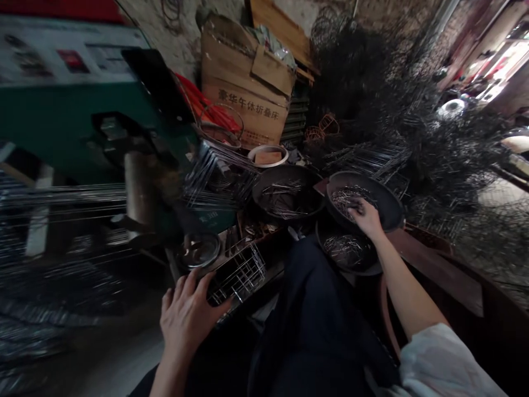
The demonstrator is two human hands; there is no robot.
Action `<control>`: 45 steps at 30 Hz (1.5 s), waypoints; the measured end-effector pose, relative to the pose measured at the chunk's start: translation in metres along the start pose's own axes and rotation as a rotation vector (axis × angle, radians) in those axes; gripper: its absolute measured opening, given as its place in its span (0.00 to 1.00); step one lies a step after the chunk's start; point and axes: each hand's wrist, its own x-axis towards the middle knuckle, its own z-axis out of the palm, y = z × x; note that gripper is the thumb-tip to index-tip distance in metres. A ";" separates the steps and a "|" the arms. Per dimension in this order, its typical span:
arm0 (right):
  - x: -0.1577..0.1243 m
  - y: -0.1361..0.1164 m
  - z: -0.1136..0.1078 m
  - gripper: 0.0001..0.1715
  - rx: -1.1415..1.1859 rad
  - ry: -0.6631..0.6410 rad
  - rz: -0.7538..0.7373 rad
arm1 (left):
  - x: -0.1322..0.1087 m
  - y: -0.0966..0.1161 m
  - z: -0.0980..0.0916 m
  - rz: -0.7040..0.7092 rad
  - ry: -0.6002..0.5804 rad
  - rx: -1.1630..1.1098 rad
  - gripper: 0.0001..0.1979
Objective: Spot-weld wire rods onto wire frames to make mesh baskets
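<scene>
My left hand (190,311) has its fingers spread at the near left end of a small wire-grid basket (250,270). Its fingertips are by the wires; I cannot tell whether they press on them. On the right, my right hand (366,218) reaches into a dark round pan (390,207), fingers drawn together over a heap of short metal wire pieces (345,197). What those fingers hold, if anything, is too small to make out. A second pan (264,196) and a third pan (367,264) hold more wire pieces.
A metal machine part (138,193) and a round metal dish (202,251) are at the left. Bent wire frames (223,176), a white bowl (268,156) and a cardboard box (243,82) stand behind. Tangled dark wire (384,82) piles up at the right.
</scene>
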 end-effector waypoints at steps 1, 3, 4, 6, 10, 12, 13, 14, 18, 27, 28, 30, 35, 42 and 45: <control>-0.002 0.009 -0.003 0.27 0.053 -0.025 0.056 | 0.001 0.001 0.001 0.000 -0.002 0.000 0.30; -0.014 0.022 0.000 0.28 0.125 -0.085 0.118 | 0.002 0.003 0.003 0.010 -0.012 -0.007 0.31; -0.023 0.025 0.005 0.28 0.143 -0.102 0.134 | 0.003 0.003 0.005 0.019 -0.017 -0.011 0.31; -0.042 0.025 0.020 0.29 0.184 -0.131 0.167 | 0.006 0.003 0.007 0.040 -0.021 -0.015 0.31; -0.070 0.004 0.057 0.28 0.276 -0.269 0.230 | 0.008 0.004 0.007 0.059 0.005 -0.047 0.30; -0.082 -0.015 0.078 0.27 0.324 -0.405 0.260 | 0.006 0.005 0.002 0.042 0.006 -0.077 0.30; -0.088 -0.027 0.088 0.26 0.334 -0.490 0.268 | 0.005 0.006 -0.002 0.029 0.002 -0.093 0.30; -0.094 -0.040 0.099 0.25 0.334 -0.586 0.266 | 0.003 0.007 -0.006 0.016 -0.005 -0.109 0.31; -0.113 -0.096 0.138 0.24 0.339 -1.066 0.052 | -0.002 0.004 -0.020 -0.020 -0.015 -0.176 0.34; -0.142 -0.130 0.223 0.11 -0.217 -1.062 -1.012 | -0.023 -0.021 -0.031 -0.101 0.041 -0.296 0.36; -0.145 -0.128 0.229 0.10 -0.280 -1.023 -1.079 | -0.024 -0.024 -0.030 -0.108 0.044 -0.295 0.35; -0.152 -0.125 0.239 0.09 -0.371 -0.973 -1.169 | -0.026 -0.028 -0.029 -0.118 0.052 -0.289 0.36; -0.166 -0.121 0.247 0.18 -0.406 -0.927 -1.271 | -0.029 -0.035 -0.028 -0.156 0.059 -0.298 0.37; -0.166 -0.115 0.244 0.22 -0.301 -0.856 -1.251 | -0.027 -0.036 -0.029 -0.187 0.102 -0.326 0.38; -0.160 -0.115 0.248 0.21 -0.271 -0.837 -1.240 | -0.021 -0.038 -0.029 -0.187 0.114 -0.346 0.37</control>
